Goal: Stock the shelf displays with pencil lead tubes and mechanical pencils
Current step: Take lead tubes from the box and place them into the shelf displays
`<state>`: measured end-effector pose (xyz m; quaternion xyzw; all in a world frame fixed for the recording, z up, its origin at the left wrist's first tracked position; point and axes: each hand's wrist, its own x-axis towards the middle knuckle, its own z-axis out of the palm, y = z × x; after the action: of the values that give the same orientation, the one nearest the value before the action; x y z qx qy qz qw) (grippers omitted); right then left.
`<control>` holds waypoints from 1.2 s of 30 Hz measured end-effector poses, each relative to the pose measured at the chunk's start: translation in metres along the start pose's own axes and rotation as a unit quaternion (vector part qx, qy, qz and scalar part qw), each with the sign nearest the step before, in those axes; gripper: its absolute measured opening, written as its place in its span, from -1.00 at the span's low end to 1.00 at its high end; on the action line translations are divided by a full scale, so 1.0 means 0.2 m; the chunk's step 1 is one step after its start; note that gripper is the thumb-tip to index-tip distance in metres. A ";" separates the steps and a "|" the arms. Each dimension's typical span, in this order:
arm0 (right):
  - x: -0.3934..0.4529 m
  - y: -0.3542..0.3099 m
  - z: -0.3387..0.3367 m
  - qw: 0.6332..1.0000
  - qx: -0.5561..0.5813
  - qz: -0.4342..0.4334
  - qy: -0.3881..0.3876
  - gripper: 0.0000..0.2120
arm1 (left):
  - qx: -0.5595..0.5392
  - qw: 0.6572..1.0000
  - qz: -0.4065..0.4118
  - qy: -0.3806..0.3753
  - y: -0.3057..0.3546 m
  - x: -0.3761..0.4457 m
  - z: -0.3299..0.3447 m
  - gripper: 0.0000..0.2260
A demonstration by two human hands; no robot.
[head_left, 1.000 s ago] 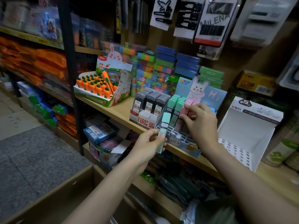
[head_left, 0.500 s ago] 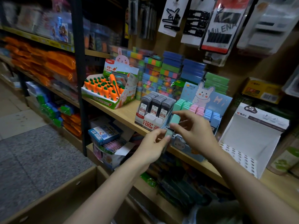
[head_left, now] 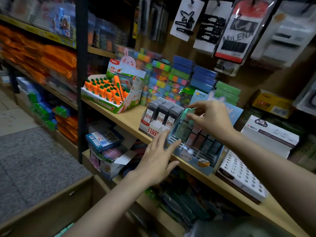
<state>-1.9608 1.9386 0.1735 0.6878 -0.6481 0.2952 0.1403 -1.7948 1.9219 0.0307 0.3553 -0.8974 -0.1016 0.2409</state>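
A person's right hand [head_left: 211, 119] pinches the top of a mint-green pencil lead tube [head_left: 189, 112] between thumb and fingertips, holding it upright at the back left corner of a pale blue cardboard display box printed with a white rabbit [head_left: 188, 153]. The tube's lower end sits among the box's slotted rows, beside other pastel tubes [head_left: 203, 139] in green, pink and blue standing there; motion blur hides whether it is fully seated. The left hand [head_left: 158, 159] hovers in front of the box's left end with fingers straight and spread, gripping nothing; its fingertips are just beside the box edge, though contact cannot be told. Both displays stand on a light wooden shelf [head_left: 126, 119]. Just left of the blue box, touching or nearly so, is a red-and-white carton of dark grey lead cases [head_left: 162, 113], packed in three rows. Further left sits a green-and-white tray of orange carrot-shaped pens [head_left: 104, 90]. To the right lies a white perforated display stand with a black-and-white header card [head_left: 242, 177], its holes unfilled. Stacked multicoloured blocks [head_left: 172, 77] rise behind, and carded black hair clips [head_left: 186, 17] hang above. A brown cardboard box [head_left: 51, 207] is open at the lower left.
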 end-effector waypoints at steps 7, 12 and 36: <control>0.03 -0.01 0.08 1.000 -0.015 0.012 0.008 -0.78 | 0.006 1.000 0.007 -0.024 -0.03 -0.01 0.00 -0.41; 0.02 0.00 0.12 0.999 -0.051 0.020 0.000 -0.76 | -0.004 0.999 -0.001 -0.037 -0.03 -0.01 0.02 -0.37; -0.50 -0.52 0.59 0.956 0.193 -0.171 -0.143 -0.93 | -0.266 0.912 -0.309 0.042 -0.36 -0.67 -0.03 -0.82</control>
<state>-1.8313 1.9642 0.0412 0.8373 -0.4649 0.2847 -0.0412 -1.6637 1.9615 -0.0384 0.5420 -0.6716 -0.3908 0.3200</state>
